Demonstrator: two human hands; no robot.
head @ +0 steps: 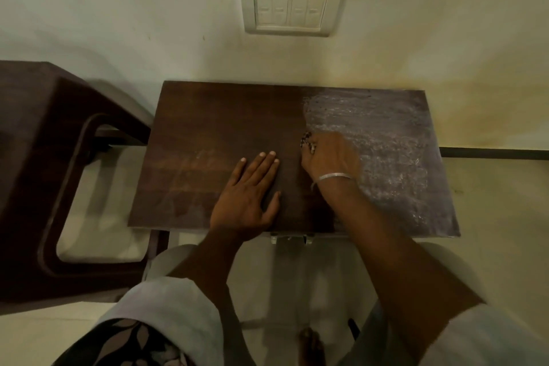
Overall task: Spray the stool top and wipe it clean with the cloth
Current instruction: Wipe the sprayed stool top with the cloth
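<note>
On stool top (208,134), left hand (249,190) lies flat, fingers straight; right hand (329,157) grips cloth (307,142) at edge of whitish film (386,142) on right

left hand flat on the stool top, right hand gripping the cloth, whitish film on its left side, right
No: the head view shows the whitish film on the right side of the stool top. The rest holds: left hand flat, right hand gripping the cloth.
</note>
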